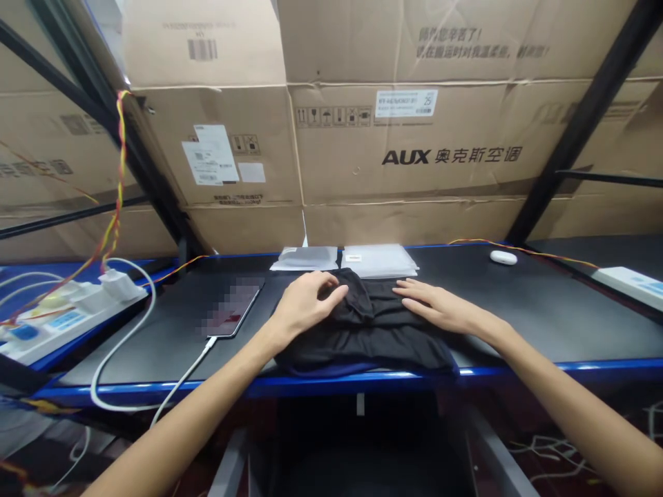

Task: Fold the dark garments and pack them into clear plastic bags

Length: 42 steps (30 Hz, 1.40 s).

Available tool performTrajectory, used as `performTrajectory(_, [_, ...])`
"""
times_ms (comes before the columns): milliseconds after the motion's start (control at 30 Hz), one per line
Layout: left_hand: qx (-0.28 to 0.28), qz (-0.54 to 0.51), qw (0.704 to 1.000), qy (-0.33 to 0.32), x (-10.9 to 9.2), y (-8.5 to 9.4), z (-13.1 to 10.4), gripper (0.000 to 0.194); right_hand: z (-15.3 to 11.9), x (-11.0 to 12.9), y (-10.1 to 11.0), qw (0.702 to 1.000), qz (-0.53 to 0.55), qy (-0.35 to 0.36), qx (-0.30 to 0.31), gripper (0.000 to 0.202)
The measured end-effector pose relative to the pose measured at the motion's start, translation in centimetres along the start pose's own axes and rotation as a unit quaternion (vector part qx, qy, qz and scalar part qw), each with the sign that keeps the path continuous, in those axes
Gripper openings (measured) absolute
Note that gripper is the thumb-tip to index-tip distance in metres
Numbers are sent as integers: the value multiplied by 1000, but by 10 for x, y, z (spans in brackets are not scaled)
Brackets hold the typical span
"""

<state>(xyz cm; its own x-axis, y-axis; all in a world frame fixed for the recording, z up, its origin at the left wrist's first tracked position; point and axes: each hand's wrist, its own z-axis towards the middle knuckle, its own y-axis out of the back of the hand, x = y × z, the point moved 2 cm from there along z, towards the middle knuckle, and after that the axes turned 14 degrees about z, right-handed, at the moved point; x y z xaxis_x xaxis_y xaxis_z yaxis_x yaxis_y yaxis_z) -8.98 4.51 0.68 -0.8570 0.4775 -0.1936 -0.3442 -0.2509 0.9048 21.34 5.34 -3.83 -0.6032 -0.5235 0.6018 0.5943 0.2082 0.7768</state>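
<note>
Black folded fabric (362, 345), perhaps a garment, lies at the table's front edge, with a dark blue layer showing underneath. On its left part rests my left hand (308, 304), its fingers bent and the thumb held apart from them; no cloth shows pinched between them. My right hand (440, 305) lies flat over the right part of the fabric, fingers stretched out. A loose fold of the cloth stands up slightly between the two hands. Just behind the fabric are two flat, translucent plastic packets (305, 258), the right one (380, 259) bearing a small label.
A phone (235, 308) on a white charging cable (184, 379) lies left on the black tabletop (543, 304). Power strips (67, 321) sit at both sides. A white earbud case (503, 257) is at the back right. Large cardboard (414, 186) stands behind, between black posts.
</note>
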Motion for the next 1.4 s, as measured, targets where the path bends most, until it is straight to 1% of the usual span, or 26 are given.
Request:
performTrajectory(33, [9,43,998,49,6,0,0,44,-1,-1,-1,1000,-3,-3,6,53])
performTrajectory(67, [37,80,992,86,11,0,1,50,-1,-1,-2,1000,-7,-6,12,54])
performTrajectory(100, [75,107,986,106,15,-2,1,54,-2,-1,-3,1000,-11,-9,16,56])
performTrajectory(167, [142,132,975,108,19,-5,0,57,-2,-1,-5,1000,-16,-12,19,56])
performTrajectory(233, [162,131,974,95,18,-7,1,51,-2,0,-5,1000,-14,-11,16,55])
performTrajectory(367, [141,113,980,87,9,-4,3,30,-5,1,-3,1000,4,-13,9,55])
performTrajectory(467, [94,107,985,95,-4,4,8,18,-12,-4,4,999,45,-19,-21,55])
performTrajectory(533, [56,92,990,96,-18,8,14,17,-20,-10,10,995,75,-30,-53,55])
performTrajectory(600, [23,62,994,86,-35,9,21,23,-28,-17,16,990,95,-48,-90,56])
performTrajectory(633, [7,44,996,73,-45,6,24,27,-32,-20,18,987,100,-61,-107,57])
performTrajectory(700, [2,-3,999,34,-66,-4,29,36,-40,-25,20,983,100,-91,-126,59])
performTrajectory(767, [13,-32,999,-35,-85,-21,30,42,-45,-25,19,982,91,-111,-121,60])
performTrajectory(833, [50,-16,990,-128,-100,-43,26,46,-49,-24,17,985,75,-113,-111,61])
performTrajectory(867, [62,-4,985,-161,-105,-53,23,47,-50,-24,16,986,65,-111,-107,61])
performTrajectory(933, [68,26,980,-187,-109,-67,17,54,-50,-24,15,988,51,-106,-104,61])
performTrajectory(967, [74,36,978,-190,-109,-71,15,58,-49,-25,14,988,47,-105,-105,61])
performTrajectory(1033, [105,34,975,-194,-107,-71,11,69,-47,-25,14,987,50,-99,-115,60])
performTrajectory(1100, [147,7,967,-207,-101,-63,10,78,-46,-23,16,985,62,-89,-132,58])
performTrajectory(1167, [174,-19,960,-217,-91,-49,11,81,-43,-16,17,986,79,-69,-133,57])
performTrajectory(1200, [179,-25,959,-217,-83,-42,12,81,-41,-11,18,987,85,-53,-125,57])
performTrajectory(1267, [178,-15,962,-207,-62,-30,13,77,-37,1,18,992,86,-15,-89,58])
performTrajectory(1333, [161,6,969,-186,-37,-21,14,74,-29,11,17,997,74,16,-34,64])
performTrajectory(1400, [165,43,970,-170,-11,-17,12,74,-19,17,15,998,57,25,24,74])
